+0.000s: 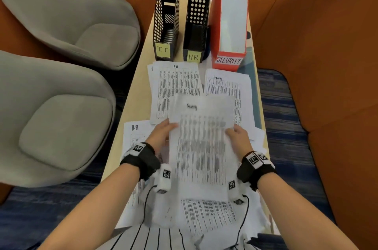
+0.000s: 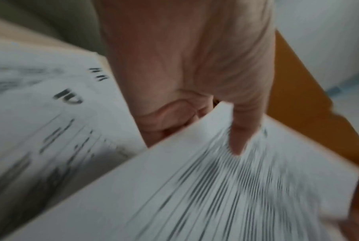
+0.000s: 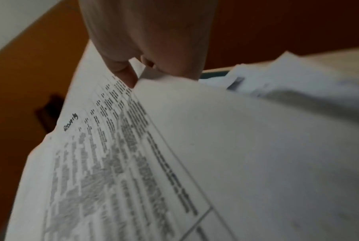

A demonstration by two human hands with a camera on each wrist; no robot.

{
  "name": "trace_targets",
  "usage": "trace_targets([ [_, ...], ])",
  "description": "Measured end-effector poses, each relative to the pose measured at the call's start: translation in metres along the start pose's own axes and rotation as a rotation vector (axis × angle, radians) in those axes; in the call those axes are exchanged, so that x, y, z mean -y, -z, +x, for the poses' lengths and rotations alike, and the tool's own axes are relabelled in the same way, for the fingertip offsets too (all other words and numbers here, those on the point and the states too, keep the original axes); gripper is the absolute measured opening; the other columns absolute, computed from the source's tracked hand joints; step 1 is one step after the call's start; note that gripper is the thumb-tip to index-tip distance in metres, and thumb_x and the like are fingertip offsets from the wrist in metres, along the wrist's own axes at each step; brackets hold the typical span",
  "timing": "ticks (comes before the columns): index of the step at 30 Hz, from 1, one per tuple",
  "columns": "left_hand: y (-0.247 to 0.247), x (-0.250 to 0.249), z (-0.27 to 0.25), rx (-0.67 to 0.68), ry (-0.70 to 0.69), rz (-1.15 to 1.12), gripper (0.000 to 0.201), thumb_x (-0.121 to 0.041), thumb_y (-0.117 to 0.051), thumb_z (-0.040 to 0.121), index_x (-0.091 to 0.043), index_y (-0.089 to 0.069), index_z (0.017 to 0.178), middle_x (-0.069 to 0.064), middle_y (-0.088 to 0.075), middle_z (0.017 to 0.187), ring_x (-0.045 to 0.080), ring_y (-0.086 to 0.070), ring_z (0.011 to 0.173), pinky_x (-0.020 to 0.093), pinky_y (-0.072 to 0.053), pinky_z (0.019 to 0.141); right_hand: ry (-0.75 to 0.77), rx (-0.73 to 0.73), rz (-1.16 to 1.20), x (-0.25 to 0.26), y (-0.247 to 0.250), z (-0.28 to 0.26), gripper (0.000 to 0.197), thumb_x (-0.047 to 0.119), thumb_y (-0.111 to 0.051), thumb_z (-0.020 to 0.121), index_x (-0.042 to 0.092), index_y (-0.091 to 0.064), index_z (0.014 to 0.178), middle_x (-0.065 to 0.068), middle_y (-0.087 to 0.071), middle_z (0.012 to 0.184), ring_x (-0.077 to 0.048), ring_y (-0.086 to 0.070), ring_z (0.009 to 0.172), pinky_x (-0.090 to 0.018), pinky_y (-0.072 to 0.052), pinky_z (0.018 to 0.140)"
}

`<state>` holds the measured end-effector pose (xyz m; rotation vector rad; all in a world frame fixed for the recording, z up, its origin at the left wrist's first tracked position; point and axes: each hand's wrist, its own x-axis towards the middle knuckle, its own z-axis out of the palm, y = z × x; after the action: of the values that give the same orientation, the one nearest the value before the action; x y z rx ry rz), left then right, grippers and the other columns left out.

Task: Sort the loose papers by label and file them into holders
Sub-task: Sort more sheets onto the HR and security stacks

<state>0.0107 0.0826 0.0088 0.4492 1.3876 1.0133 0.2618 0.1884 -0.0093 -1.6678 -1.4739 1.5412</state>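
I hold a printed sheet labelled Security above the table, blurred. My left hand pinches its left edge; in the left wrist view the left hand has its thumb on top of the sheet and fingers beneath. My right hand pinches the right edge; in the right wrist view the right hand grips the sheet at its edge. Three holders stand at the far end: the black IT holder, the black HR holder and the red SECURITY holder. An HR pile and a Security pile lie before them.
More loose sheets cover the near part of the narrow wooden table, one marked HR at the left. Two grey armchairs stand to the left. An orange wall wraps the right side and back.
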Motion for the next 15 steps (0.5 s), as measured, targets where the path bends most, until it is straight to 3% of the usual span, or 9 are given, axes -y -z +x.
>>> trace_targets([
  [2, -0.005, -0.007, 0.005, 0.040, -0.013, 0.189, 0.032, -0.017, -0.062, 0.089, -0.017, -0.059, 0.121, 0.001, -0.068, 0.114, 0.020, -0.065, 0.102, 0.031, -0.051, 0.084, -0.035, -0.092, 0.186, 0.015, 0.001, 0.014, 0.036, 0.024, -0.053, 0.086, 0.012, -0.058, 0.119, -0.001, -0.064, 0.112, -0.019, -0.060, 0.099, -0.036, -0.047, 0.092],
  [3, -0.006, -0.007, 0.011, 0.025, -0.023, 0.277, 0.031, -0.014, -0.061, 0.090, -0.014, -0.059, 0.121, 0.003, -0.067, 0.113, 0.020, -0.065, 0.102, 0.030, -0.052, 0.083, -0.056, -0.085, 0.260, 0.022, 0.002, 0.019, 0.044, 0.026, -0.053, 0.089, 0.012, -0.052, 0.131, -0.002, -0.063, 0.116, -0.019, -0.060, 0.103, -0.037, -0.048, 0.093],
  [4, -0.007, -0.007, 0.018, -0.034, -0.050, 0.328, 0.031, -0.015, -0.060, 0.091, -0.012, -0.059, 0.121, 0.005, -0.067, 0.114, 0.023, -0.064, 0.105, 0.032, -0.052, 0.086, -0.074, -0.058, 0.282, 0.030, 0.003, 0.020, 0.047, 0.029, -0.055, 0.091, 0.014, -0.048, 0.135, -0.001, -0.063, 0.109, -0.018, -0.060, 0.096, -0.036, -0.049, 0.086],
  [5, -0.006, -0.009, 0.027, -0.113, -0.075, 0.336, 0.032, -0.017, -0.058, 0.092, -0.009, -0.057, 0.123, 0.007, -0.065, 0.117, 0.025, -0.062, 0.109, 0.034, -0.050, 0.091, -0.111, 0.005, 0.250, 0.036, 0.005, 0.020, 0.047, 0.034, -0.057, 0.092, 0.015, -0.047, 0.134, 0.000, -0.062, 0.102, -0.017, -0.060, 0.088, -0.034, -0.049, 0.076],
  [7, -0.004, -0.018, 0.043, -0.222, -0.101, 0.259, 0.039, -0.020, -0.057, 0.093, -0.004, -0.052, 0.127, 0.006, -0.060, 0.125, 0.023, -0.056, 0.118, 0.035, -0.042, 0.100, -0.240, 0.224, 0.100, 0.038, 0.004, 0.014, 0.037, 0.030, -0.062, 0.092, 0.016, -0.050, 0.124, -0.004, -0.063, 0.107, -0.017, -0.063, 0.088, -0.032, -0.053, 0.069],
  [9, -0.006, -0.033, 0.058, -0.180, -0.072, 0.263, 0.047, -0.030, -0.059, 0.092, -0.005, -0.049, 0.131, 0.006, -0.058, 0.127, 0.025, -0.054, 0.119, 0.038, -0.041, 0.102, -0.303, 0.331, 0.031, 0.032, 0.001, 0.015, 0.027, 0.015, -0.061, 0.093, 0.011, -0.053, 0.118, -0.010, -0.065, 0.109, -0.018, -0.068, 0.082, -0.026, -0.058, 0.061],
  [11, -0.001, -0.041, 0.081, -0.194, -0.012, 0.411, 0.062, -0.047, -0.059, 0.088, -0.010, -0.044, 0.136, 0.014, -0.054, 0.133, 0.035, -0.053, 0.120, 0.046, -0.044, 0.100, -0.292, 0.130, 0.130, 0.033, 0.003, 0.030, 0.006, 0.006, -0.052, 0.097, 0.011, -0.050, 0.101, -0.010, -0.062, 0.087, -0.015, -0.065, 0.062, -0.020, -0.053, 0.044],
  [12, 0.005, -0.044, 0.090, -0.276, 0.024, 0.495, 0.069, -0.049, -0.059, 0.086, -0.012, -0.036, 0.140, 0.016, -0.048, 0.139, 0.039, -0.050, 0.122, 0.048, -0.044, 0.101, -0.286, -0.001, 0.161, 0.034, 0.008, 0.042, 0.009, 0.006, -0.047, 0.099, 0.011, -0.048, 0.092, -0.009, -0.057, 0.079, -0.014, -0.061, 0.056, -0.020, -0.050, 0.041],
  [15, 0.036, -0.046, 0.114, -0.505, 0.129, 0.664, 0.078, -0.036, -0.065, 0.085, -0.017, -0.019, 0.146, 0.022, -0.031, 0.148, 0.043, -0.041, 0.128, 0.052, -0.039, 0.105, -0.349, -0.204, 0.255, 0.035, 0.028, 0.073, 0.024, 0.007, -0.038, 0.100, 0.012, -0.046, 0.079, -0.011, -0.056, 0.085, -0.015, -0.059, 0.063, -0.024, -0.054, 0.063],
])
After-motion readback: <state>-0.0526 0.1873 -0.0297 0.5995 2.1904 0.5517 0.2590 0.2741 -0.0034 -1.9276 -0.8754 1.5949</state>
